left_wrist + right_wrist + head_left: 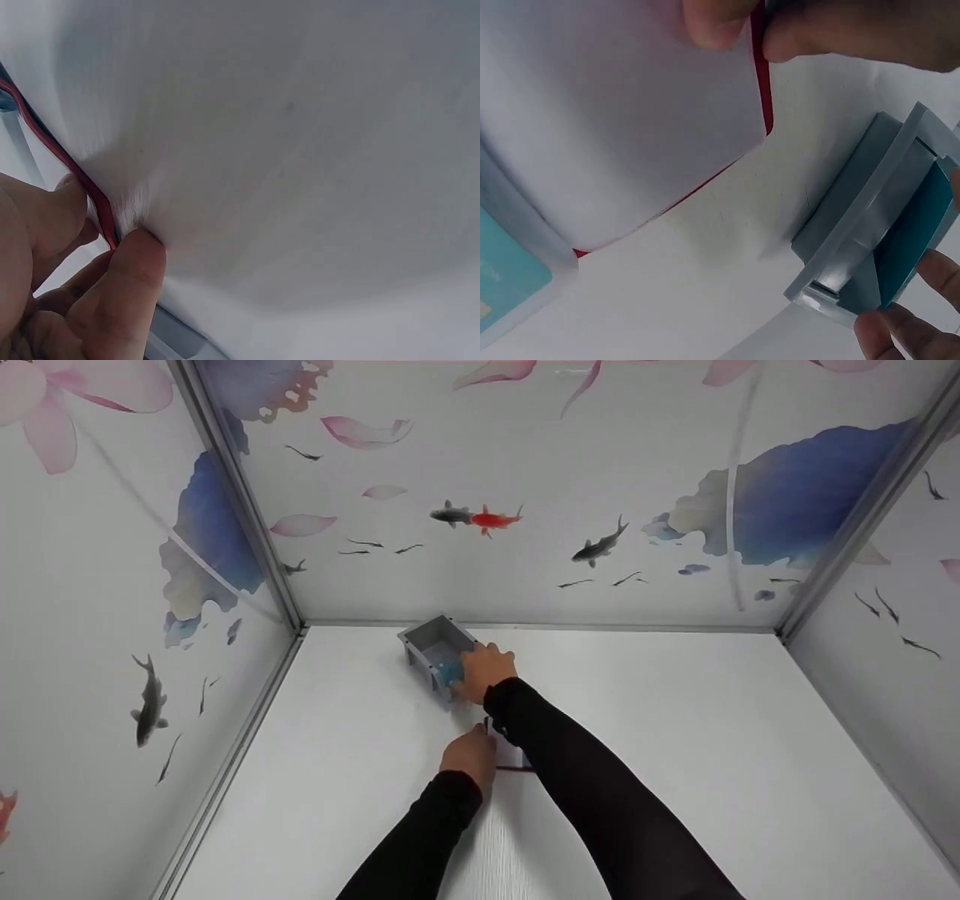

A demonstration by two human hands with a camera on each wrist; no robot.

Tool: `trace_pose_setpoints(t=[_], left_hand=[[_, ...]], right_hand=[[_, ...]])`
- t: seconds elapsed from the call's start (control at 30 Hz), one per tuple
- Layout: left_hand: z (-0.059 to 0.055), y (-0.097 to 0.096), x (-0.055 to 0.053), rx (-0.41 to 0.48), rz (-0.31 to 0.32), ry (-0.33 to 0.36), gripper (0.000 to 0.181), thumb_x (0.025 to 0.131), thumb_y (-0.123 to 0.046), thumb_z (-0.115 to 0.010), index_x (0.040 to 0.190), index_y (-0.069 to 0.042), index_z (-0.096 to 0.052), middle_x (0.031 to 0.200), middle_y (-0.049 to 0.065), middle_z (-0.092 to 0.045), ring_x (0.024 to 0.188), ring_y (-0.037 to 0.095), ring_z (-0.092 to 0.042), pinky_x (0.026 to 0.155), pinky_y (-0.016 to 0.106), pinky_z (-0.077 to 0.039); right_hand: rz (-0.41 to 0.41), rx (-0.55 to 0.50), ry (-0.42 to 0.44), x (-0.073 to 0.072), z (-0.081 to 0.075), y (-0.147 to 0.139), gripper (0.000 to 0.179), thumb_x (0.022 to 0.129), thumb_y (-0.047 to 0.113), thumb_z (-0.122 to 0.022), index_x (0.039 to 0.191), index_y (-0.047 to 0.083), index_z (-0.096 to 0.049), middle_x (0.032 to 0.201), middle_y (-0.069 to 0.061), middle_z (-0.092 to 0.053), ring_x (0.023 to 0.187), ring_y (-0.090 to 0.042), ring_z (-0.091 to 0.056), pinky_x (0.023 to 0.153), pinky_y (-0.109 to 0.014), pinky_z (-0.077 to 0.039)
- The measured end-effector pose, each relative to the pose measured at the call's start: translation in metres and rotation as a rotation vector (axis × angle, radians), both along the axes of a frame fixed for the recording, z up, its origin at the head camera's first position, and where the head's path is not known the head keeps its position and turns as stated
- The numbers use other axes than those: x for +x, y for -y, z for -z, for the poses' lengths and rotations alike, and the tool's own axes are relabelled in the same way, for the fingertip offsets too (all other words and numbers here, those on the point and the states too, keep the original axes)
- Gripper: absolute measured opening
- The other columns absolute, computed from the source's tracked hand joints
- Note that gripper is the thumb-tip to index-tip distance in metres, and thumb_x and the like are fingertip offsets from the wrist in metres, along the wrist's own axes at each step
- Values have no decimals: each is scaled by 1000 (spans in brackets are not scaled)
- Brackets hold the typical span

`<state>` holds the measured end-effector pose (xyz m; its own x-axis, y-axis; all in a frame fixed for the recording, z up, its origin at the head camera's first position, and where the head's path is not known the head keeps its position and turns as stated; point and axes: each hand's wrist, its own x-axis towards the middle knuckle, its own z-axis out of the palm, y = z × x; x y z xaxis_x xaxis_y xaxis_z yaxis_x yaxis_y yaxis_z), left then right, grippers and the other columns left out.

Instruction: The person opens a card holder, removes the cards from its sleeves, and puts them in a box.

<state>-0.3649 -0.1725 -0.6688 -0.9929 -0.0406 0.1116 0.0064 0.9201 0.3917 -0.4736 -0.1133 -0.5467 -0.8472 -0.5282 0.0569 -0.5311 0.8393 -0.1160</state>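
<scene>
Here the right hand [485, 670] reaches into a small grey box [427, 643] standing on the white table [675, 750] near the back wall. Its fingertips [900, 334] pinch a teal card [907, 240] standing on edge inside the box. The left hand [470, 754] lies nearer the person, just beside the right forearm. Its thumb [124, 277] and forefinger curl round the edge of a white card with a red border [652, 127], held above the table surface.
</scene>
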Motion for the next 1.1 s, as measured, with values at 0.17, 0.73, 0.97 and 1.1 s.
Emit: trace_pose_setpoints(t=[0.17,0.73,0.97,1.1], left_hand=[[-28,-4,21,-199,121,-103,19,111,-14,-69,110,1,-81,108,15,-81,87,28,-80,77,39,-68],[-62,-14,40,-326,138,-71,14,106,-1,-73,114,1,-84,113,19,-78,95,32,-82,85,44,-69],[-68,-14,39,-288,148,-31,10,103,1,-78,109,2,-85,112,20,-79,99,34,-82,90,46,-69],[-69,-14,36,-270,137,6,9,100,1,-82,109,2,-85,111,20,-79,98,34,-82,91,47,-69]], right_hand=[[-9,-52,-5,-3,6,-9,49,107,38,-81,145,8,-74,149,-21,-71,132,-42,-68,109,-70,-57],[-235,-86,142,19,-10,-120,39,105,31,-84,137,9,-81,141,-11,-80,134,-36,-72,113,-60,-60],[-149,-168,282,39,5,-182,58,96,35,-93,146,10,-76,143,-12,-78,138,-36,-70,115,-55,-59],[-113,-155,304,54,13,-203,72,88,40,-100,150,17,-73,149,-6,-76,140,-33,-66,120,-59,-55]])
